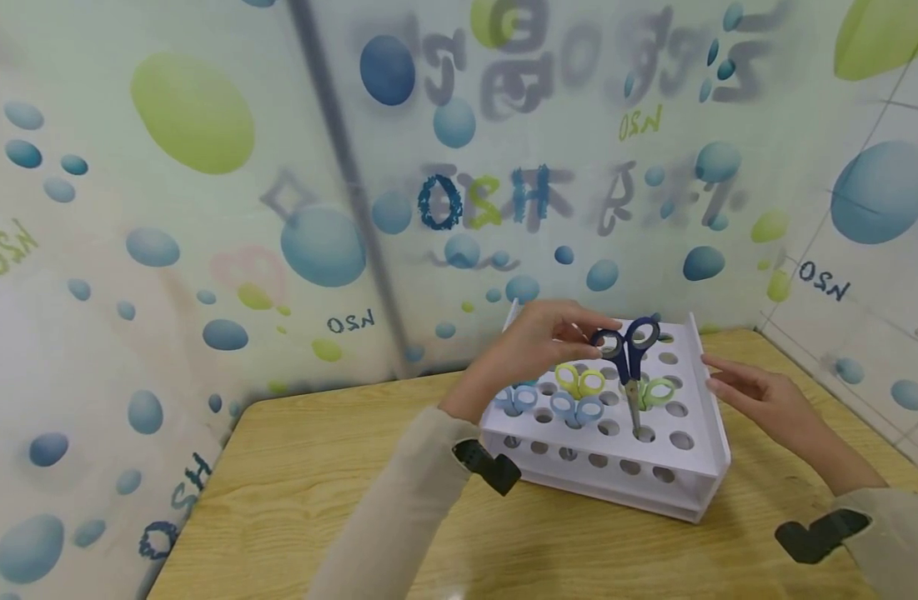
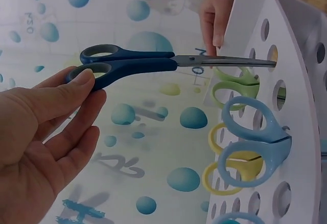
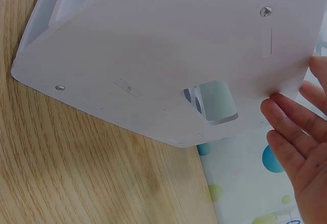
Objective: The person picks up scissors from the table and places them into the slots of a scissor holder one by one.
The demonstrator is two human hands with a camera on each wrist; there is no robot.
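Note:
Dark blue scissors (image 2: 148,64) are pinched by one handle loop between the thumb and fingers of my left hand (image 1: 544,333). Their closed blades (image 1: 633,404) point down, with the tip at a front-row hole of the white rack (image 1: 564,435). My right hand (image 1: 777,404) touches the rack's right side panel (image 3: 138,55) near its upper edge, fingers extended. Other scissors stand handles-up in the rack: a light blue pair (image 2: 283,146), a yellow pair (image 2: 249,169), a green pair (image 2: 250,89) and another light blue pair (image 1: 520,407) at the left.
The rack stands on a wood-grain table (image 1: 316,500) toward its back right. Behind and beside the table hang pale sheets (image 1: 278,108) printed with blue and green dots. A square cut-out (image 3: 219,101) opens in the rack's side panel.

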